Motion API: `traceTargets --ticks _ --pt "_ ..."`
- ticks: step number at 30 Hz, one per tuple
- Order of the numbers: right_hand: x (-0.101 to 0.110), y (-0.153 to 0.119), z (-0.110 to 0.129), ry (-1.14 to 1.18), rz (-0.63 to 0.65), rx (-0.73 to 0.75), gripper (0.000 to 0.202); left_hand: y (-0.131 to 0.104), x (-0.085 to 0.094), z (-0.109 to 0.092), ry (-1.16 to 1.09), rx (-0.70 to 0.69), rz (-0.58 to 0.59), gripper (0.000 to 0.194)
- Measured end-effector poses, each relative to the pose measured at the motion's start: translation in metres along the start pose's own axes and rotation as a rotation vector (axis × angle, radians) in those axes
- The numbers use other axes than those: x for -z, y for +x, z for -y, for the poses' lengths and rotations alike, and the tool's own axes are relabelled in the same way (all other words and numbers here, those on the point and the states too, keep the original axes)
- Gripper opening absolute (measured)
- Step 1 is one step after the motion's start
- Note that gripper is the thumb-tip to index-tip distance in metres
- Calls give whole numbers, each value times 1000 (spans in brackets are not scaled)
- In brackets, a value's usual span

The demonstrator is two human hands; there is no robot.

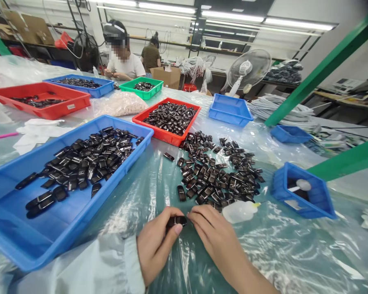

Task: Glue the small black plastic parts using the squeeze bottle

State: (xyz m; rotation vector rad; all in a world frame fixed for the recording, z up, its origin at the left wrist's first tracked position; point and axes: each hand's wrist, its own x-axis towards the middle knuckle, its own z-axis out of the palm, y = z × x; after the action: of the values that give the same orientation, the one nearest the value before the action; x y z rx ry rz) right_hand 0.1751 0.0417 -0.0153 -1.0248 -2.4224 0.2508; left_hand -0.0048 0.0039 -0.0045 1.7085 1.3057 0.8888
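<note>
My left hand (159, 241) pinches a small glossy black plastic piece (176, 221) between thumb and fingers. Close by its right end is my right hand (216, 237), its fingertips drawn together; whatever they hold, if anything, is hidden. Beyond both hands lies a loose pile of similar black pieces (214, 175), some with a silvery stripe. A translucent squeeze bottle (239, 211) with a yellowish tip rests on its side just past my right hand. To the left, a long blue tray (49, 241) holds many more of the black pieces.
A red tray (184, 140) of small dark parts stands behind the pile, with another red tray (76, 105) at far left. A blue bin (319, 204) with a white-headed tool sits at right, near green posts (349, 157). A co-worker (125, 61) sits across the table.
</note>
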Motion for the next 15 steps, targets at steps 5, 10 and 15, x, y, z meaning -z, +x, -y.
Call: traceTargets --ticks 5,10,15 --pt "1 -1 -1 70 12 -68 24 -2 0 1 31 -24 2 17" --pt "11 0 9 298 -2 -231 18 -3 0 2 42 -26 20 17" --pt "23 1 23 1053 115 -646 21 -4 1 2 39 -106 47 14"
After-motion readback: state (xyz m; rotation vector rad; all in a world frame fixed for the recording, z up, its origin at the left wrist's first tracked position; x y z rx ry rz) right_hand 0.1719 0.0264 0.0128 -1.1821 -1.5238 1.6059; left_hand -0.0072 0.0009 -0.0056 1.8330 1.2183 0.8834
